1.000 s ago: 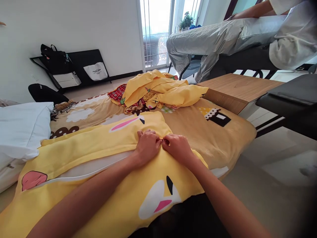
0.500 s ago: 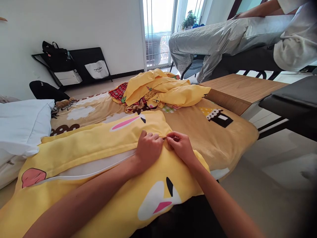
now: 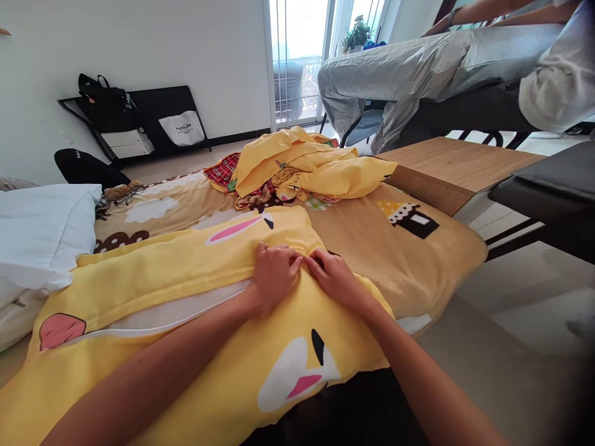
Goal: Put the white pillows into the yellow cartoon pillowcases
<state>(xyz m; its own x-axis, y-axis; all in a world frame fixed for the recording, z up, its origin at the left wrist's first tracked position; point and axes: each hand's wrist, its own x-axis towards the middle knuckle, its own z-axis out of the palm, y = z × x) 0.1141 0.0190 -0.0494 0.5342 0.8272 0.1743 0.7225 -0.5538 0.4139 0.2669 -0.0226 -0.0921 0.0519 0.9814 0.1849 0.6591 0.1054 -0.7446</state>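
Note:
A yellow pillowcase (image 3: 153, 263) with printed cartoon faces lies across the bed in front of me. Its zipper (image 3: 186, 321) gapes along the left and middle, and white filling (image 3: 171, 310) shows through the gap. Near the right end of that opening, my left hand (image 3: 275, 275) is closed, pinching the yellow cloth. My right hand (image 3: 335, 275) pinches the cloth right beside it, the fingertips of both nearly touching. Whether a zipper pull sits between the fingers is hidden.
Behind the pillowcase, yellow and red plaid bedding (image 3: 297, 164) is heaped on the tan blanket (image 3: 362, 241). A white pillow (image 3: 44, 232) lies at the left. To the right stand a wooden box-like table (image 3: 460, 162) and a dark chair (image 3: 553, 179). A person's arm (image 3: 483, 12) rests over a silver-covered table (image 3: 395, 74).
Both my hands have shifted slightly left along the opening, and my right fingers have flattened down onto the cloth. The other person's arms have moved a little.

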